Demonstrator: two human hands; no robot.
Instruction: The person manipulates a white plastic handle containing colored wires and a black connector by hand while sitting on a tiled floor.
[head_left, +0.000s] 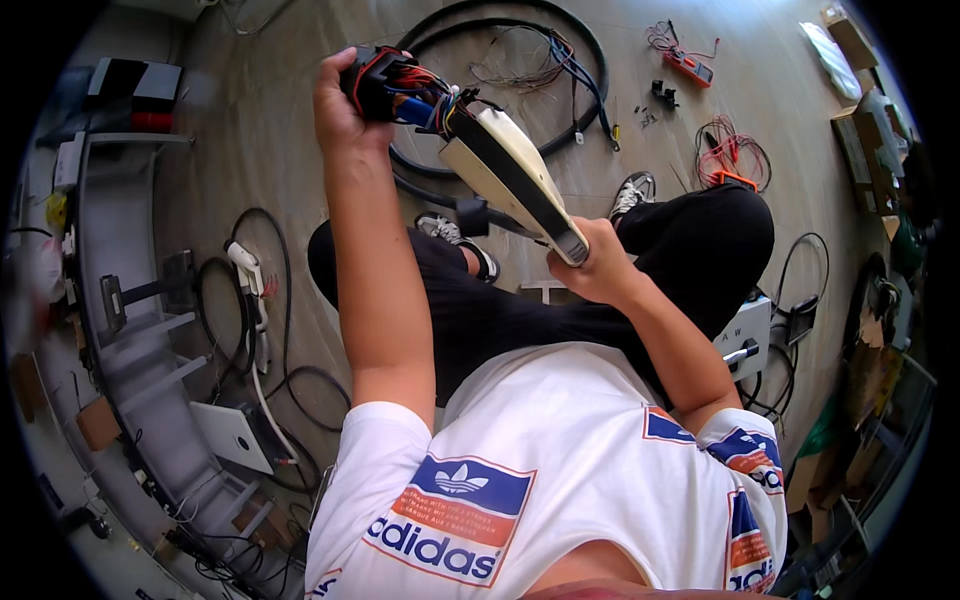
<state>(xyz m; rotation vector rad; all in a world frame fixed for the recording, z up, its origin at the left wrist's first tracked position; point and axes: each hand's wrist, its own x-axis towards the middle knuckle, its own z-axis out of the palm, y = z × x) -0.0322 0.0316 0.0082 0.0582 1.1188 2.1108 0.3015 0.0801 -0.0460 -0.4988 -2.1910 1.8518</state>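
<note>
As the grip stands: left hand [345,105] closed round black housing [372,82]; right hand [603,265] wrapped round near end of cream-and-black handle [515,165].
Handle: held aslant, far left to near right, between bent knees; coloured wires [435,88] bunched where it meets the housing.
Beyond handle: coil of black cable [602,75], partly hidden by it.
Far right: red meter [688,68], small black part [664,94], tangled red leads [735,150].
Left: white connector [243,265] on black cable; tilted white panel [235,437].
Right: white box [745,335] beside the knee.
Room: greyish floor [270,130]; grey frame [130,337] along left; cartons [862,150] far right.
</note>
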